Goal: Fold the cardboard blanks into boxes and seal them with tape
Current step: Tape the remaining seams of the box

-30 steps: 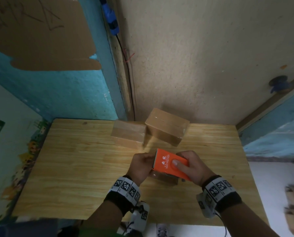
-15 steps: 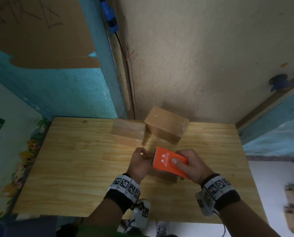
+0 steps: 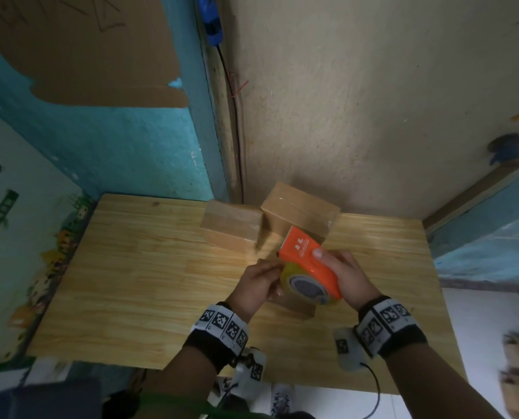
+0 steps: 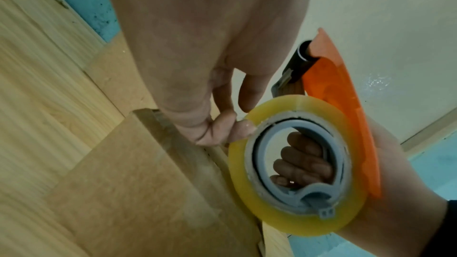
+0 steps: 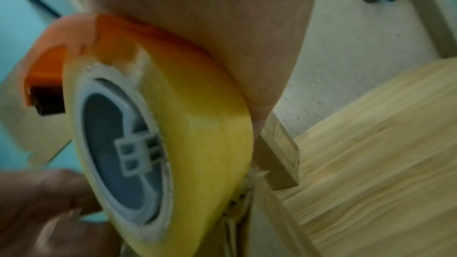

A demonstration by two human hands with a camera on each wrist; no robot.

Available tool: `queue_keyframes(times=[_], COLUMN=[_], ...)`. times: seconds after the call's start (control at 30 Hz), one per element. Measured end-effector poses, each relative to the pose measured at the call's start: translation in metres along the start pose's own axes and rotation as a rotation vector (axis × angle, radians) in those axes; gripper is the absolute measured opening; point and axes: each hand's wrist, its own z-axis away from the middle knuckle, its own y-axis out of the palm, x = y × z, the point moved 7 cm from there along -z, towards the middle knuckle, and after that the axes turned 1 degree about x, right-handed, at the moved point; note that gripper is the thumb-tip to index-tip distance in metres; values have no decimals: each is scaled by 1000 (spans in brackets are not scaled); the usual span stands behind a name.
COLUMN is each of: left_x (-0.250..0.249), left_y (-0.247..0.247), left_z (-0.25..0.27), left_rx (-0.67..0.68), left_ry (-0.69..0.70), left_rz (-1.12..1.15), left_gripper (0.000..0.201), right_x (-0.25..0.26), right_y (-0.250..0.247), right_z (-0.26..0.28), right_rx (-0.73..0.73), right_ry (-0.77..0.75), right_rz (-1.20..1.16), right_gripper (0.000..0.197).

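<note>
Above the table (image 3: 137, 267), right hand (image 3: 346, 275) fingers around orange dispenser (image 3: 308, 261); left hand (image 3: 256, 284) pinching yellowish tape (image 4: 249, 124).

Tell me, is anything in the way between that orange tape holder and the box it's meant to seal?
Nothing visible. The right hand holds the tape dispenser directly over the box. Only the left hand's fingers sit there, pinching at the roll's edge.

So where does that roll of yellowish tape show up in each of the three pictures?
Head: tape roll just below centre, between both hands, under the orange dispenser.
Left wrist: tape roll lower right, large.
Right wrist: tape roll centre-left, filling the frame.
Shared landmark: the orange dispenser the right hand grips.
</note>
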Motion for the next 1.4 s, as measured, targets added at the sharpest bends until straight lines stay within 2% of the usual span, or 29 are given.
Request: queue_keyframes(times=[0.1, 0.23, 0.33, 0.4, 0.47, 0.57, 0.7, 0.83, 1.0, 1.07, 1.17, 1.2, 1.3, 1.4], left_x=[-10, -15, -10, -7, -6, -4, -5, -6, -6, -4, -6, -8, -14, -10], left_y=[5, 13, 17, 15, 11, 5, 6, 8, 5, 5, 7, 9, 15, 20], left_z=[6, 10, 9, 8, 6, 7, 9, 9, 8, 8, 9, 10, 14, 16], left_rx=[87, 206, 179, 128, 83, 48, 49, 84, 77, 86, 104, 120, 189, 244], left_ry=[91, 189, 190, 194, 215, 174, 193, 187, 162, 163, 174, 183, 167, 148], left_rz=[-27, -78, -183, -221, -193, -132, -45, 42, 56, 52, 0, -36, -118, -165], left_gripper=[39, 63, 70, 65, 45, 38, 24, 33, 32, 33, 36, 39, 50, 41], right_x=[8, 8, 8, 8, 5, 1, -4, -4, -4, -1, 0, 0, -5, -3], right_y=[-3, -5, -8, -11, -13, -14, -14, -9, -6, -5, -2, -1, -1, 2], right_z=[-5, -5, -5, -2, -1, 1, 1, 1, 2, 3, 2, 2, -2, 1], right_rx=[34, 45, 69, 57, 56, 53, 46, 83, 98, 89, 93, 96, 89, 104], right_ry=[-21, 8, 3, 5, 12, 4, 34, 86, 141, 113, 92, 89, 96, 83], right_rz=[-214, -548, -616, -628, -627, -610, -593, -553, -435, -357, -219, -174, -83, -81], right_gripper=[51, 39, 41, 41, 48, 58, 46, 42, 49, 57, 88, 91, 77, 77])
